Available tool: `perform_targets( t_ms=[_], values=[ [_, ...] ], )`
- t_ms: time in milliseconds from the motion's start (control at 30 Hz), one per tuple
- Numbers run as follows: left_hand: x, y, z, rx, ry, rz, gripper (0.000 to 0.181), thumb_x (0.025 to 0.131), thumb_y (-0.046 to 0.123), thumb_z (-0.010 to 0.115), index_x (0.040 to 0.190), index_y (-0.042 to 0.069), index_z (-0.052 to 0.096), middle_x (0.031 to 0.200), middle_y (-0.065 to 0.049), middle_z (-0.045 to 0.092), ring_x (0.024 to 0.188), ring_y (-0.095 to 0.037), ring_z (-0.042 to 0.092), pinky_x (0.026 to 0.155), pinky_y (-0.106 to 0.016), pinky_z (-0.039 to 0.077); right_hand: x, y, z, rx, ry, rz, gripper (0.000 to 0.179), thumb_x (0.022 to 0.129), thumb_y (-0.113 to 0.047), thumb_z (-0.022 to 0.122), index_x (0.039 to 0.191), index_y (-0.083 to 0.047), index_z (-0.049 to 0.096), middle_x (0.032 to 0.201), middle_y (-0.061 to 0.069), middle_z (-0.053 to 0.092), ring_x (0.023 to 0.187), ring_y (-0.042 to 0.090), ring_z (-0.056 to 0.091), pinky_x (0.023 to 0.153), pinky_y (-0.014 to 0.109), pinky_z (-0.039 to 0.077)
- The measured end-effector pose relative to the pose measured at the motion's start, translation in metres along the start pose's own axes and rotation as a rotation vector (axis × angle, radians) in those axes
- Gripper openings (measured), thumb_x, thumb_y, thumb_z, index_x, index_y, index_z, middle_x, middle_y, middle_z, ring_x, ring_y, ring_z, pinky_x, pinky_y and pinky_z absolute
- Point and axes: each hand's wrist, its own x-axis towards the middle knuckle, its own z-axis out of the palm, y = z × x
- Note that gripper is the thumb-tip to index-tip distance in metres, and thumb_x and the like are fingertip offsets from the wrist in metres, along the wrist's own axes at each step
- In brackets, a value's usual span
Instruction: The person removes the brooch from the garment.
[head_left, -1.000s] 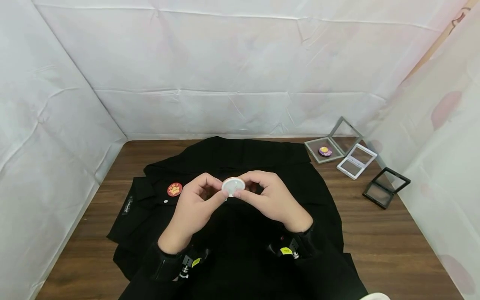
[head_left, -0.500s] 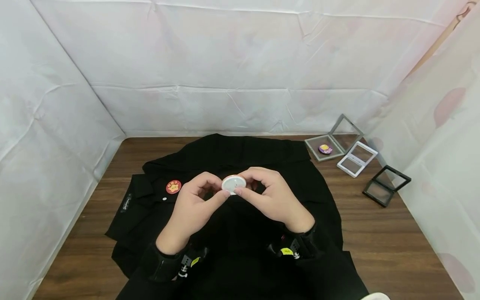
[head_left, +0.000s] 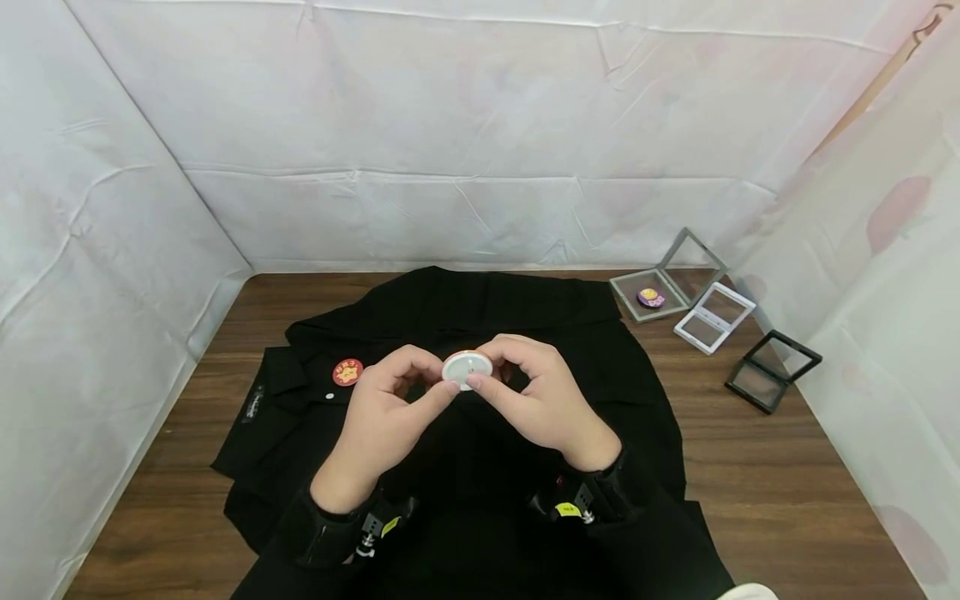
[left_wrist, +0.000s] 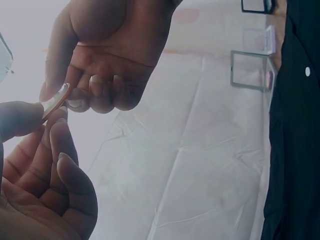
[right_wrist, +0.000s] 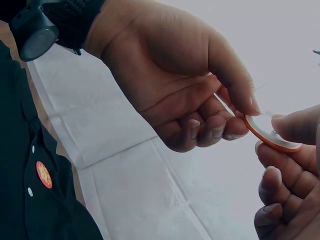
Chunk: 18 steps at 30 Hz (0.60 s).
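Both hands hold a round button badge (head_left: 467, 367) over the black shirt (head_left: 480, 308), its white back turned up. My left hand (head_left: 388, 417) pinches its left edge between thumb and fingers. On the opposite edge, my right hand (head_left: 543, 396) pinches it the same way, thumb on the back. In the right wrist view the badge (right_wrist: 272, 134) shows an orange rim, and a thin needle-like line stands by the left thumb. Edge-on in the left wrist view, the badge (left_wrist: 56, 102) sits between both sets of fingertips. Its front is hidden.
A red badge (head_left: 347, 372) lies on the shirt near a white button (head_left: 330, 396). At the right stand three open cases: grey (head_left: 637, 312) with a purple-and-yellow badge (head_left: 651, 298) inside, white (head_left: 712, 321) and black (head_left: 757, 404). White cloth walls (head_left: 465, 125) enclose the wooden table (head_left: 750, 500).
The badge stays between both hands, with only slight shifts of the fingers and right wrist. The head view has tilted a little.
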Motion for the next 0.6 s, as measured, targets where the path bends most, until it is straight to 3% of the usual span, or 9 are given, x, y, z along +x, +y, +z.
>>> perform_targets(
  t_ms=[400, 600],
  values=[
    [-0.0008, 0.0025, 0.0003, 0.027, 0.004, 0.014, 0.017, 0.090, -0.005, 0.075, 0.094, 0.011, 0.071, 0.087, -0.001, 0.069, 0.077, -0.017, 0.064, 0.073, -0.028, 0.055, -0.0009, 0.0001, 0.0029, 0.071, 0.024, 0.009, 0.010, 0.100, -0.016, 0.072, 0.094, -0.007, 0.073, 0.089, -0.002, 0.068, 0.074, 0.015, 0.054, 0.063, 0.029, 0.047],
    [-0.0002, 0.0020, -0.0004, 0.042, 0.008, 0.032, 0.018, 0.089, -0.006, 0.076, 0.093, 0.010, 0.071, 0.086, -0.001, 0.069, 0.076, -0.016, 0.063, 0.071, -0.026, 0.054, -0.0013, 0.0006, 0.0043, 0.087, 0.029, 0.028, 0.005, 0.097, -0.008, 0.072, 0.092, -0.007, 0.072, 0.085, -0.001, 0.066, 0.072, 0.016, 0.053, 0.062, 0.029, 0.044]
  ],
)
